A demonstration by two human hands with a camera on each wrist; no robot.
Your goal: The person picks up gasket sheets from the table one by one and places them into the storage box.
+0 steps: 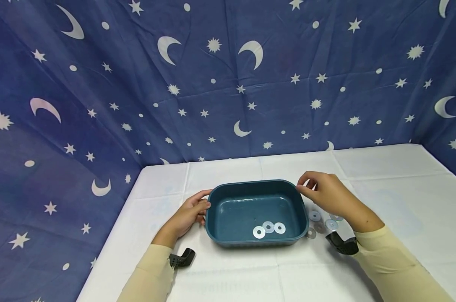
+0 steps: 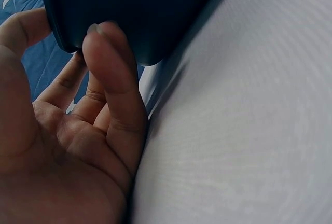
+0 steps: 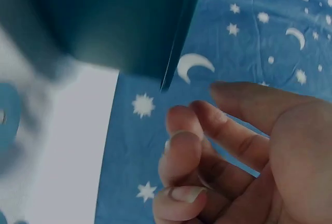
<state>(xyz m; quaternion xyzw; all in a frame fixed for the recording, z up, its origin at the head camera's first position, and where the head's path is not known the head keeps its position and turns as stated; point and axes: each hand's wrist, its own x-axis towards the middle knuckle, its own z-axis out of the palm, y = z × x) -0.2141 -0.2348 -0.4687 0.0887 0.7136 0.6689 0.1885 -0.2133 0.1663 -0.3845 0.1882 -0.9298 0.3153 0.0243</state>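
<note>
A teal rectangular plastic basin [image 1: 256, 182] stands on the white-covered table, with three flat silvery washers [image 1: 268, 227] lying near its front wall. My left hand [image 1: 191, 212] holds the basin's left end, thumb at the rim and other fingers along the outside wall. In the left wrist view, those fingers [image 2: 111, 63] touch or lie close to its underside. My right hand [image 1: 327, 193] hovers by the back right corner of the rim. Its fingers are loosely curled, and the right wrist view shows nothing between them. Several more washers [image 1: 331, 225] lie beneath the right wrist.
A blue cloth [image 1: 228, 84] with moons and stars hangs behind and to the left of the table [image 1: 228, 277]. Black wrist mounts [image 1: 182, 258] sit at both cuffs. Part of a washer [image 3: 8, 115] shows at the right wrist view's left edge.
</note>
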